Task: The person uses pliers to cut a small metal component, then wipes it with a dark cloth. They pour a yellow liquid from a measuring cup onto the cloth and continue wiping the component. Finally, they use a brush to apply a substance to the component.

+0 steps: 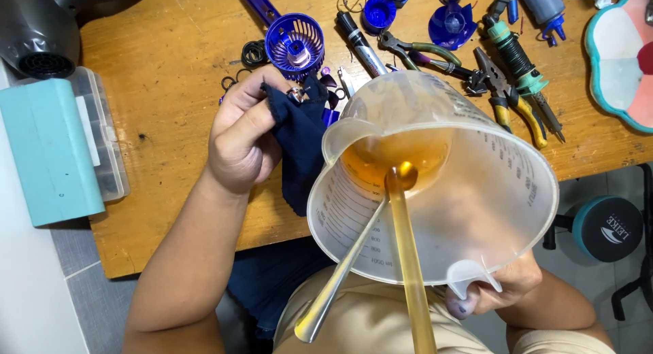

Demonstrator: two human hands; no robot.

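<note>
My right hand (493,286) is closed on the handle of a clear measuring jug (435,177) at about five o'clock in the view, tipped toward me with amber liquid (394,157) pooled in its base and a spoon (340,276) leaning out over the rim. My left hand (238,140) at ten o'clock pinches a small metal part (296,93) in a dark blue cloth (303,143) over the wooden table (163,68). I judge it best to keep the jug's tilt shallow so nothing runs toward the spout (360,133), and to roll the part within the cloth near the blue fan grille (294,44) at twelve o'clock.
</note>
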